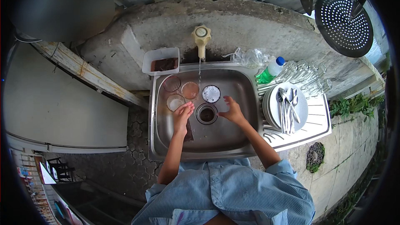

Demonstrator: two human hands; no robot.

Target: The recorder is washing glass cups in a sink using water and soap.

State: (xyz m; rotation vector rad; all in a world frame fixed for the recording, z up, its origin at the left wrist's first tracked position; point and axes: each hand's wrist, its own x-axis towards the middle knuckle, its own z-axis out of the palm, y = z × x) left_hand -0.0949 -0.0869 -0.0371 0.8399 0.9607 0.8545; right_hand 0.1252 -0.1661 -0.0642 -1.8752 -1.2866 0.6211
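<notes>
My left hand (183, 114) hovers over the left part of the stainless steel sink basin (231, 140), fingers extended side by side, with nothing visible in it. Its fingertips overlap a drinking glass (173, 102); whether they touch it cannot be told. My right hand (232, 111) has its fingers apart and holds nothing, right of the drain (206, 114). Just above that drain is a round vessel full of white foam (211, 94). A glass with pinkish liquid (190, 90) and a clear glass (172, 83) stand farther left. Partly behind my left wrist lies a dark brown flat piece (189, 133).
Water runs from the cream-coloured tap (201, 39). A plastic tub (161, 62) sits at the back left corner. On the drainboard are stacked plates (297, 112) topped with spoons (288, 107), several glass mugs (301, 70), and a green-and-clear bottle (270, 71). A skimmer (343, 22) hangs upper right.
</notes>
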